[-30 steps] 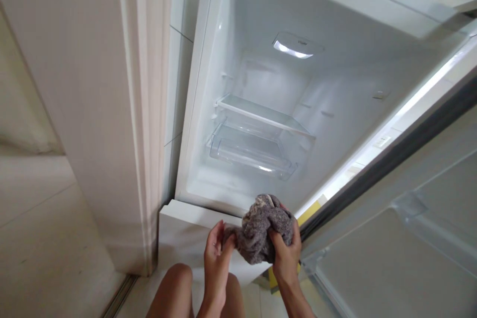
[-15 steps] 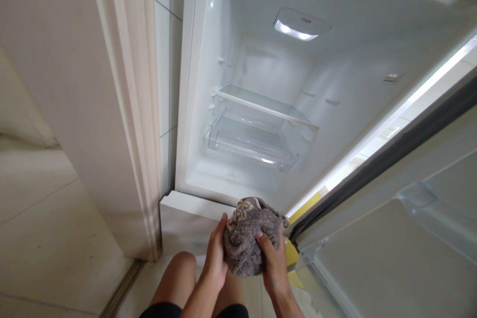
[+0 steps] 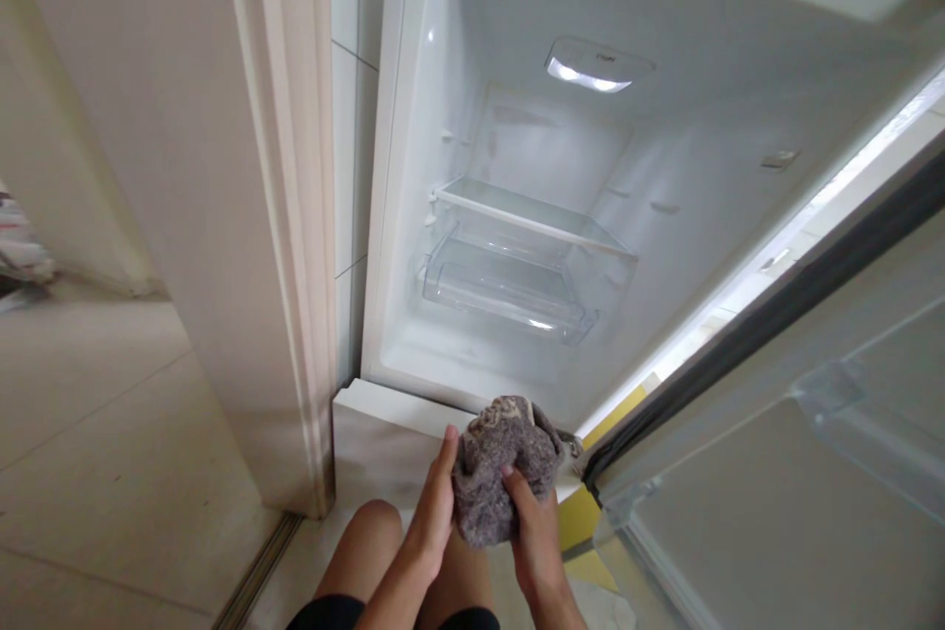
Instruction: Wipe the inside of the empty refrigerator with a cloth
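A bunched-up grey-brown cloth (image 3: 496, 487) with a paler patterned patch on top is held between both hands, above my knees. My left hand (image 3: 435, 502) presses against its left side, the thumb upright along the edge. On the right, my right hand (image 3: 535, 527) grips the cloth with its thumb laid across the front; its other fingers are hidden behind. Just beyond the cloth stands an open fridge (image 3: 458, 359) with a glass shelf (image 3: 532, 215) and a clear plastic drawer (image 3: 509, 290) inside.
The fridge door (image 3: 783, 502) stands swung out to the right, its dark gasket (image 3: 768, 315) running diagonally. A lit lamp (image 3: 598, 67) sits in the fridge ceiling. A wooden door frame (image 3: 273, 217) rises close on the left. Below the fridge is a white lower panel (image 3: 391, 443).
The cloth has been turned and squeezed a little narrower between the hands. My view has shifted slightly, so the fridge and door frame appear a bit further right.
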`<action>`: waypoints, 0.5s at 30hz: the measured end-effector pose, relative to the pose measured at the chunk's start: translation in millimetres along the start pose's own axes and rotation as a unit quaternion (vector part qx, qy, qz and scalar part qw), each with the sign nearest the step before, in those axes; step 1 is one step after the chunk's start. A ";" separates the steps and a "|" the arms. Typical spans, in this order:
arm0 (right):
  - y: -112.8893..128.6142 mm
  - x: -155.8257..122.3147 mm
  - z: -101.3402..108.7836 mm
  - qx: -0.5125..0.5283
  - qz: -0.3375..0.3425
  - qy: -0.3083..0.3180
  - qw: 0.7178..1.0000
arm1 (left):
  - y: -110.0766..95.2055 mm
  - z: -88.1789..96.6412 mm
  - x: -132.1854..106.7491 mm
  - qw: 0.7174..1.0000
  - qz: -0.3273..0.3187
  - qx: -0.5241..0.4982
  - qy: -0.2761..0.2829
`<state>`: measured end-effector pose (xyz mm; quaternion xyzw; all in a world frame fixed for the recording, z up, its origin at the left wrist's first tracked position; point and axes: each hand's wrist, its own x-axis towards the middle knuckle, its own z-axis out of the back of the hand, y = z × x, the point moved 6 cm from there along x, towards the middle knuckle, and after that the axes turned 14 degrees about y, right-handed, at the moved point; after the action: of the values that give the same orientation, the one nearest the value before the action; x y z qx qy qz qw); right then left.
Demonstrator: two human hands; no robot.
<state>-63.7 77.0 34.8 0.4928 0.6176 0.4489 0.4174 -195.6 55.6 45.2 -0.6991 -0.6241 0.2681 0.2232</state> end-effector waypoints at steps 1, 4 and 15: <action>-2.0 0.3 0.8 0.000 0.006 -0.020 1.000 | -0.7 6.5 2.3 0.998 -0.021 0.066 -0.007; -8.6 5.3 8.1 0.001 0.011 -0.078 0.997 | -12.4 41.9 8.2 0.964 -0.086 0.232 -0.096; 59.7 128.4 15.9 -0.347 0.146 -0.160 0.913 | -124.4 155.6 43.9 0.688 -0.223 0.587 -0.364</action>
<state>-55.8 212.2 79.1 0.4672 0.2690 0.6061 0.5848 -387.6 110.8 3.7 -0.1134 -0.5094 0.7552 0.3966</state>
